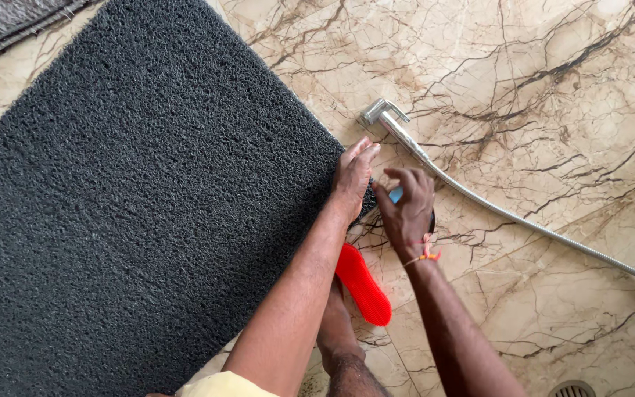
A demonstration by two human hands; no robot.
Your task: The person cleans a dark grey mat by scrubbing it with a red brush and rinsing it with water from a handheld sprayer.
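The dark grey mat (pixel 134 213), coarse and looped in texture, lies flat on the marble floor (pixel 553 147) and fills most of the left of the view, running at a slant from the upper middle down to the lower left. The left hand (pixel 353 176) rests on its right edge, fingers straight and pressed together, palm down on the rim where mat meets floor. Just beside it, the right hand (pixel 408 206) is curled, fingers bent inward around a small light blue thing (pixel 396 195) that is mostly hidden, so what it is cannot be told. A red and orange thread (pixel 426 254) circles the right wrist. A chrome hand sprayer (pixel 384 114) lies on the floor just above the hands, its metal hose (pixel 538 228) trailing away to the right edge. Below the forearms a bright red slipper (pixel 365 287) shows on a foot. A round floor drain (pixel 573 390) sits at the bottom right, and another grey mat (pixel 1 22) shows in the top left corner
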